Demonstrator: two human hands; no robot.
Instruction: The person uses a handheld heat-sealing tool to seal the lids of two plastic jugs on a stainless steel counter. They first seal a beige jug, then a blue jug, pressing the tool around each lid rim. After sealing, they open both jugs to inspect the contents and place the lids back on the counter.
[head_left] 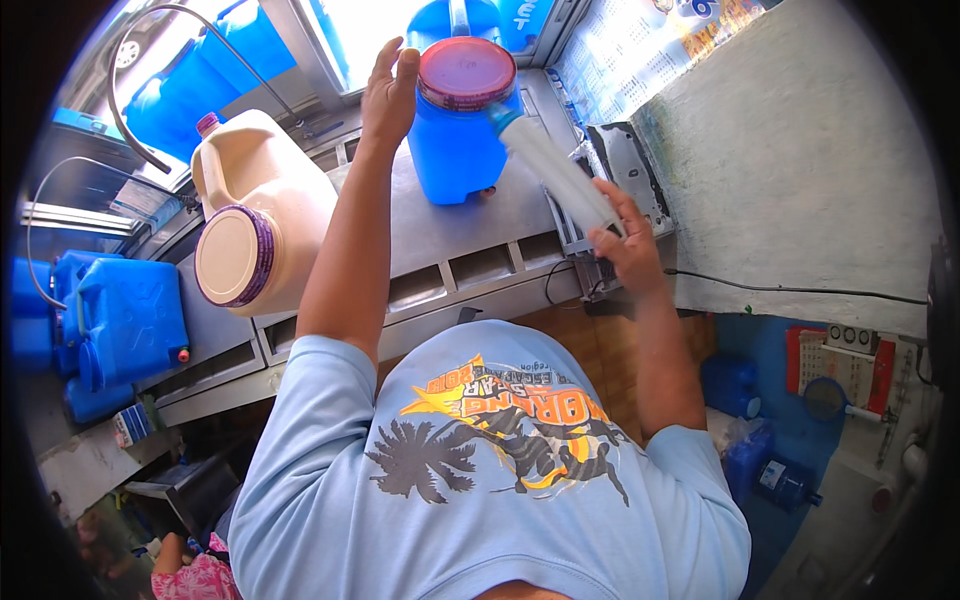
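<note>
A blue water container (455, 160) stands on the metal counter ahead of me. Its wide red lid (467, 68) has a dark printed band around the rim. Close along the lid's left side is my left hand (390, 98), its fingers stretched upward; whether it touches the lid I cannot tell. In my right hand (630, 242) is a long, pale, translucent tube with a blue end (560, 175), slightly blurred. It slants up and left, with the blue end near the lid's lower right rim.
A cream jug (290, 165) with a wide banded lid (230, 257) stands left on the counter (420, 235). Blue containers (130, 320) sit farther left, near a thin curved hose (115, 75). A pale wall panel (800, 170) and black cable (800, 288) are right. Someone's pink clothing (195, 578) shows lower left.
</note>
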